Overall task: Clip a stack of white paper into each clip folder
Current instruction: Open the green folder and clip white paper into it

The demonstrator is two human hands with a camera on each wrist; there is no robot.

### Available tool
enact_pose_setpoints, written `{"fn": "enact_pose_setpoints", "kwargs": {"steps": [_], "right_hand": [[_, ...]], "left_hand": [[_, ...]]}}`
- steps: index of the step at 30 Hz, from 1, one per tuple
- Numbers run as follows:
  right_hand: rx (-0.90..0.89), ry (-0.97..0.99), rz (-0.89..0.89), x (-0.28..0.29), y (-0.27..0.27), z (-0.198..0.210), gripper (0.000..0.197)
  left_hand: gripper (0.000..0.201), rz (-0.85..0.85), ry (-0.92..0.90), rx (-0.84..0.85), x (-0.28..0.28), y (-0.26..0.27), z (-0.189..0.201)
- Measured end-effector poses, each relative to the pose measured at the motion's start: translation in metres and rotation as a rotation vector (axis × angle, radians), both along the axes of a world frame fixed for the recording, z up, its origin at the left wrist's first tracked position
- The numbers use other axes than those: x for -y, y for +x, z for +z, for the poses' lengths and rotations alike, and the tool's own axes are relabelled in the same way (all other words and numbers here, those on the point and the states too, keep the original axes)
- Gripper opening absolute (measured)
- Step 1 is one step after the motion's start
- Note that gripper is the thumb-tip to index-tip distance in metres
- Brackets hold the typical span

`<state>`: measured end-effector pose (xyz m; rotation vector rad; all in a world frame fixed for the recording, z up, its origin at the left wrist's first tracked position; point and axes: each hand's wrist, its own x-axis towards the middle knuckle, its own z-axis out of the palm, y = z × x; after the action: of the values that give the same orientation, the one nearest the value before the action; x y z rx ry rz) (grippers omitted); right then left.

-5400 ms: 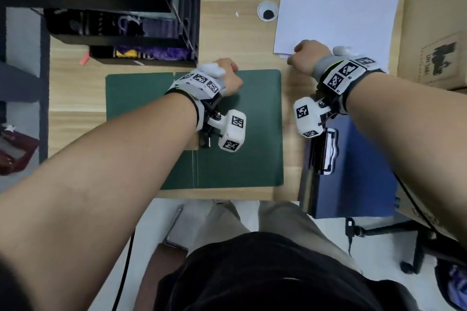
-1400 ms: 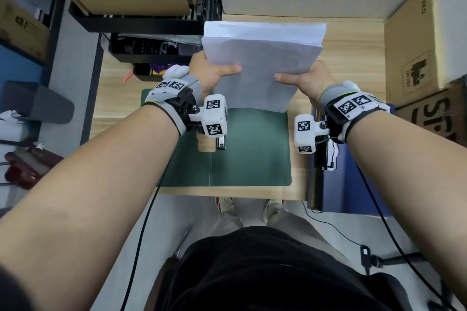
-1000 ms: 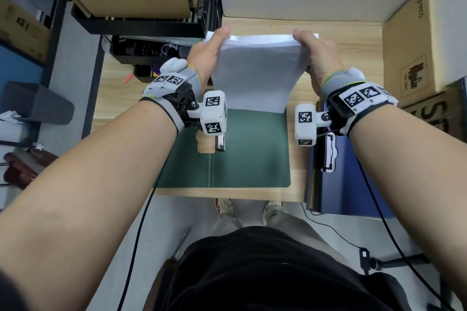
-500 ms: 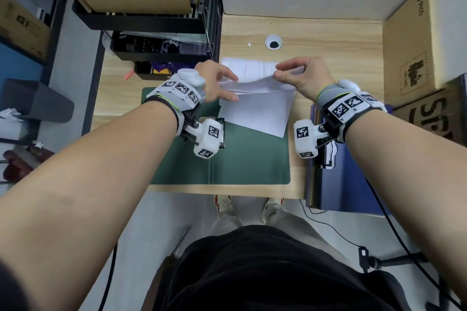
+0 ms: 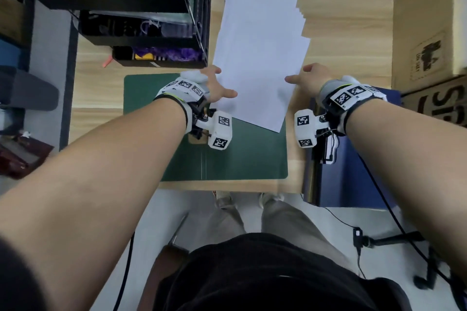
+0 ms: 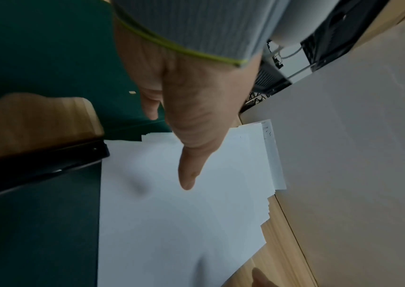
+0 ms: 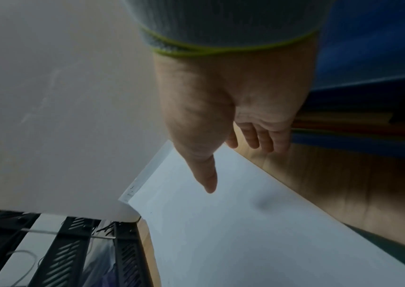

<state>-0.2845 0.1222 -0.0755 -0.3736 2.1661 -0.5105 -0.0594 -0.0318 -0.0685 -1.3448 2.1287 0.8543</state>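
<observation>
The stack of white paper [image 5: 257,53] lies flat on the wooden desk, slightly fanned, and its near corner overlaps the green clip folder [image 5: 177,98]. My left hand [image 5: 214,86] sits at the stack's left edge with fingers relaxed. Its thumb [image 6: 186,170] hovers just above the top sheet [image 6: 184,223]. My right hand [image 5: 308,78] is at the right edge with its thumb [image 7: 208,178] over the paper [image 7: 233,242] and loose fingers beside it. The green folder's black clip [image 6: 36,165] is near my left wrist. A blue clip folder [image 5: 353,171] lies at the right.
A black shelf rack [image 5: 141,20] stands at the back left, close to the paper's left edge. Cardboard boxes [image 5: 429,20] line the right side. A white wall panel [image 6: 356,136] bounds the back. The desk's front edge [image 5: 227,187] is just past the green folder.
Half a second ago both hands pinched the bent stack above the desk. Now the stack lies flat and fanned out toward the back, and both hands have let go beside its near edges.
</observation>
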Motion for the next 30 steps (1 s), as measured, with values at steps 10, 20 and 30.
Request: {"fn": "enact_pose_setpoints", "kwargs": {"steps": [10, 20, 30], "right_hand": [[0.264, -0.113, -0.258, 0.034, -0.046, -0.099, 0.094], [0.217, -0.144, -0.342, 0.059, -0.033, -0.040, 0.091], [0.262, -0.142, -0.286, 0.063, -0.064, -0.082, 0.060]], "left_hand": [[0.116, 0.216, 0.006, 0.018, 0.013, -0.074, -0.032], [0.079, 0.374, 0.105, -0.017, 0.037, -0.097, -0.036], [0.069, 0.330, 0.107, -0.034, 0.052, -0.117, -0.034]]}}
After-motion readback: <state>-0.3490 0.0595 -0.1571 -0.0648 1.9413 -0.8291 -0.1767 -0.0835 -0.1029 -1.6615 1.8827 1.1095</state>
